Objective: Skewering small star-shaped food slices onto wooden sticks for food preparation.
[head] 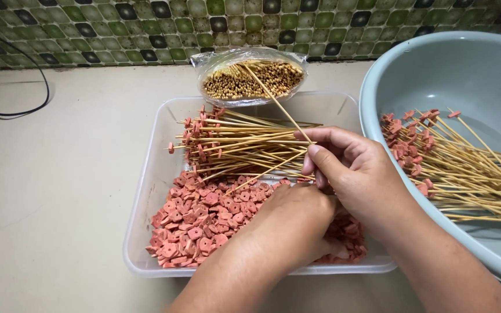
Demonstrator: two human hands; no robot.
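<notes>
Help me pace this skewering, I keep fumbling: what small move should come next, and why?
Probably pick one pink slice from the tray with the left hand and push it onto the bare skewer. The right hand pinches that stick with nothing on it, and the left hand rests on the slices.

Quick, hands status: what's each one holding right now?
Left hand: knuckles up, down in the pink slices in the clear tray; grip cannot be told.
Right hand: closed, pinching a bamboo skewer.
</notes>
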